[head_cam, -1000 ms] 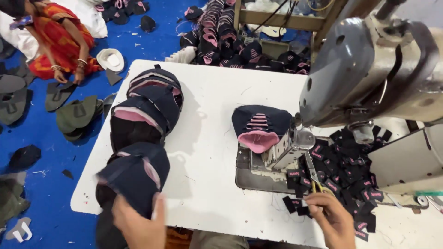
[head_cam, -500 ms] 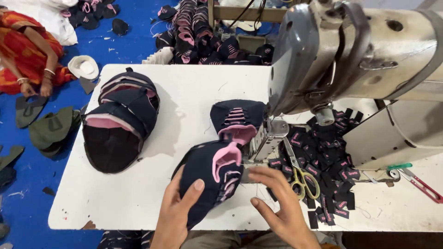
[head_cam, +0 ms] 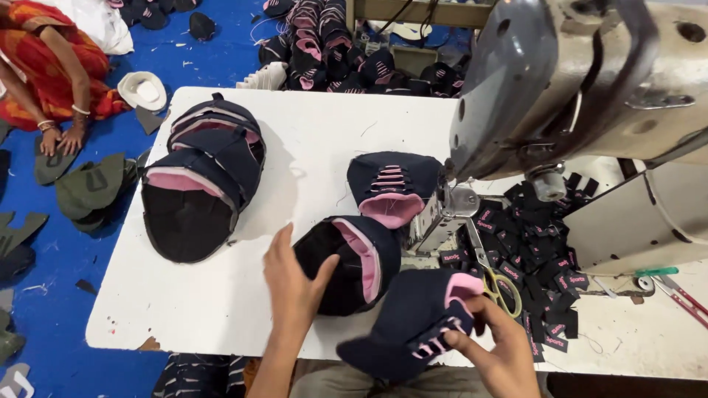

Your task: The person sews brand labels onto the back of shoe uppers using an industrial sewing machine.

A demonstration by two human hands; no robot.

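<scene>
My left hand (head_cam: 293,284) rests with spread fingers on a navy cap piece with a pink lining (head_cam: 352,259), lying open side up on the white table (head_cam: 310,147). My right hand (head_cam: 495,345) grips another navy and pink cap (head_cam: 414,324) at the table's front edge. A third navy cap with pink stripes (head_cam: 393,184) sits by the needle of the grey sewing machine (head_cam: 582,88).
A stack of nested navy and pink caps (head_cam: 199,184) lies at the table's left. Several small black labels (head_cam: 535,243) and yellow-handled scissors (head_cam: 500,286) lie right of the needle. A person in red (head_cam: 44,74) sits on the blue floor among more caps.
The single cap under both hands is now two: my left hand stays on the open one while my right hand has drawn another toward the front edge. The view has shifted.
</scene>
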